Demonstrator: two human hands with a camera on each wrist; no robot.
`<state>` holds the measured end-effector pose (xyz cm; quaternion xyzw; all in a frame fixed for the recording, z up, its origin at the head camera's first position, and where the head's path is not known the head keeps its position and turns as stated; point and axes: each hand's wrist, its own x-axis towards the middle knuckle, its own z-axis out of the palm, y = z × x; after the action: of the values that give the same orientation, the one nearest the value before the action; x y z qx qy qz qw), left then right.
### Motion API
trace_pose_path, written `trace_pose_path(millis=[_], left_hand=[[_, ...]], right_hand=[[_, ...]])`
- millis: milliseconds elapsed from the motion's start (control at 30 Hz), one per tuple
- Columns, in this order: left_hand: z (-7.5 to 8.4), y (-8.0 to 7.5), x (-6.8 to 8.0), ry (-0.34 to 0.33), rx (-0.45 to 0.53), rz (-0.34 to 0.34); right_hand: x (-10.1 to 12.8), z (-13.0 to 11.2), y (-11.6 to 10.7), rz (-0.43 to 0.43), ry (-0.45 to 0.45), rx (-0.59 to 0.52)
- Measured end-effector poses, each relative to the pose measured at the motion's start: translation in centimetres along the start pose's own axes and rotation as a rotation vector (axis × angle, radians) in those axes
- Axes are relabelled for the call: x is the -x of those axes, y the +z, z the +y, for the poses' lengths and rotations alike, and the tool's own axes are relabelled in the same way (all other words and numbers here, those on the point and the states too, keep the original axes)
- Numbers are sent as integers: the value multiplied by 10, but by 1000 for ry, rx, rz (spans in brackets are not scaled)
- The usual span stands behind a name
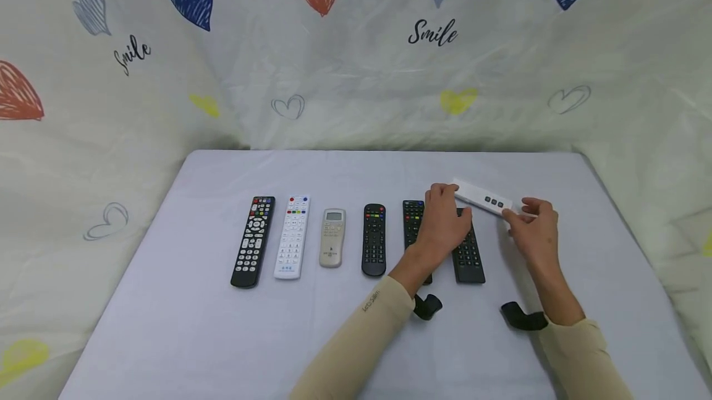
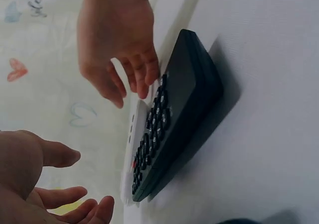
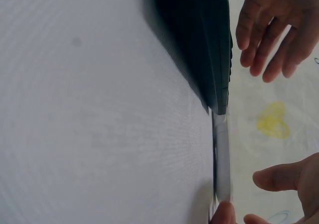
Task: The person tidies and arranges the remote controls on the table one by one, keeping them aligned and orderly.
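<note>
A slim white remote (image 1: 483,198) lies slantwise on the table (image 1: 183,332), behind the rightmost black remote (image 1: 469,253). My left hand (image 1: 447,195) hovers at its left end with relaxed fingers and holds nothing. My right hand (image 1: 521,211) is at the right end, and its fingertips just touch it. In the left wrist view my left hand (image 2: 60,184) is spread beside the black remote (image 2: 179,114), with the white remote (image 2: 130,139) behind it. The right wrist view shows the white remote (image 3: 222,154) edge-on, a fingertip of my right hand (image 3: 279,194) at its end.
Left of my hands runs a row of remotes: black (image 1: 254,240), white (image 1: 292,236), grey (image 1: 332,237), black (image 1: 374,239), and one more black (image 1: 413,224) half hidden by my left wrist. A heart-printed cloth (image 1: 356,66) closes in the back and sides.
</note>
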<state>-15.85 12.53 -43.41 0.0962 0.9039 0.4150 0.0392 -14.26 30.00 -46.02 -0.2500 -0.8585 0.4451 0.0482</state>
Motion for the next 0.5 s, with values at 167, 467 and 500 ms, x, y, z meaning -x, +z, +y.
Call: trace_pose_path(millis=[167,467,500], left_hand=[[2,-3,-7,-31,-17,-7],[1,-1,-14,-73,-77,-35],[1,0,-14,-75,-80,-39]], right_hand=[[0,1,0,-23,1,-3],[-1,4,1,-48,-9,21],[-1,4,2,-47,-12,23]])
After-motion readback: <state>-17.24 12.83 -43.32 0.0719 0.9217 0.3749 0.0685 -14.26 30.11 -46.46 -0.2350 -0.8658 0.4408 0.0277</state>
